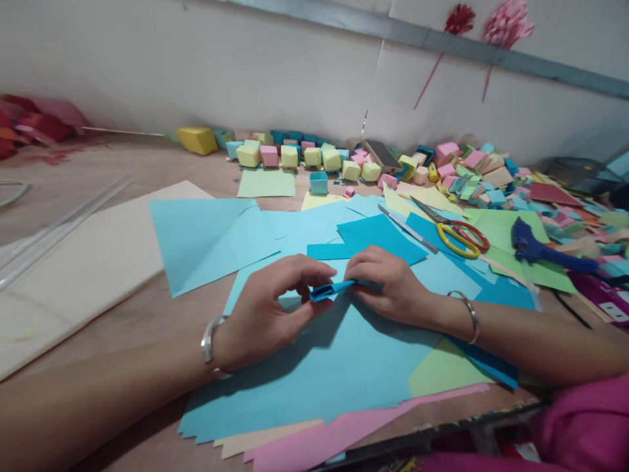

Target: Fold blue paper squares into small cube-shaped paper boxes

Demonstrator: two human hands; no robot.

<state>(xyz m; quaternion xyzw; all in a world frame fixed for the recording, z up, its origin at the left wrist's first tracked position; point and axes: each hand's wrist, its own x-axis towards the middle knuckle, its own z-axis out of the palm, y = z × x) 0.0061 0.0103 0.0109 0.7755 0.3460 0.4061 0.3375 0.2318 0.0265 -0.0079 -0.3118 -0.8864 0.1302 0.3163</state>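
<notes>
Over the light blue paper sheets (pixel 304 367), both hands meet at a small folded strip of blue paper (pixel 330 290). My left hand (pixel 268 305) pinches its left end between thumb and fingers. Fingers of my right hand (pixel 390 282) close on the other end, covering part of it; a dark sliver shows by the right fingers, and I cannot make out what it is. Just beyond lies a flat piece of darker blue paper (pixel 381 236), with a slim metal tool (pixel 409 229) across its right side. Scissors (pixel 459 236) with yellow and red handles rest further right.
A blue glue gun (pixel 550 252) lies at the right on green paper (pixel 511 236). Small coloured paper boxes (pixel 289 156) line the wall, with a heap of them (pixel 481 174) to the right. A cream board (pixel 88 269) and clear strips (pixel 63 223) lie left.
</notes>
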